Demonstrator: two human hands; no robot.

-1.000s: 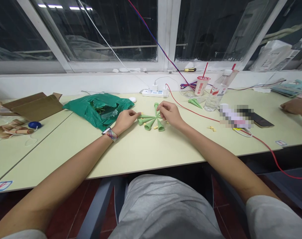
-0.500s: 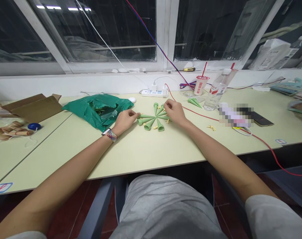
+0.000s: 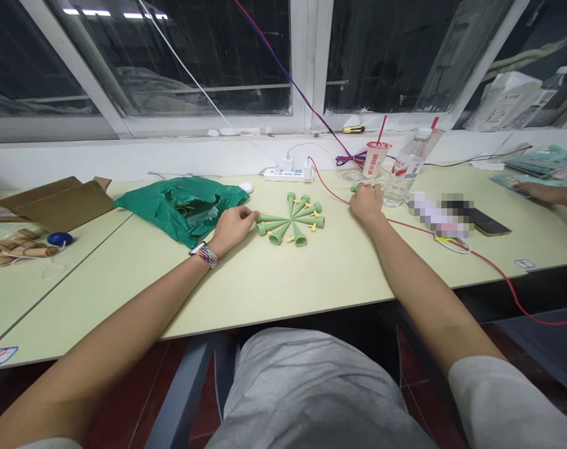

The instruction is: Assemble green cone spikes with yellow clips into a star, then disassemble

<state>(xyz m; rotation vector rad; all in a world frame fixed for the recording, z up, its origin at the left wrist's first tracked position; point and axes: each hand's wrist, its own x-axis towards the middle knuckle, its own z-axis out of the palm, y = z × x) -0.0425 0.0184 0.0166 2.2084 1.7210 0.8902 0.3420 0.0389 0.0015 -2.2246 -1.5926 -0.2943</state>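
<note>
Several light green plastic cones lie in a ring on the table, tips meeting in the middle, such as the front cone. Small yellow pieces, one being a yellow piece, lie between them. At the ring's left side my left hand is closed, thumb and forefinger at the wide end of the leftmost cone. Over by the paper cup, my right hand has its fingers curled down over the loose green cones, mostly covering them. A bit of a loose green cone shows beside its fingertips.
Left of the ring sits a torn green plastic bag. A cardboard box and wooden toys lie farther left. A water bottle, paper cup, phone and red cable are right. Another person's hand rests far right.
My right hand has moved right, from the ring of cones to the loose cones near the cup. My left hand stays at the ring. Another person's hand has come into view at right.
</note>
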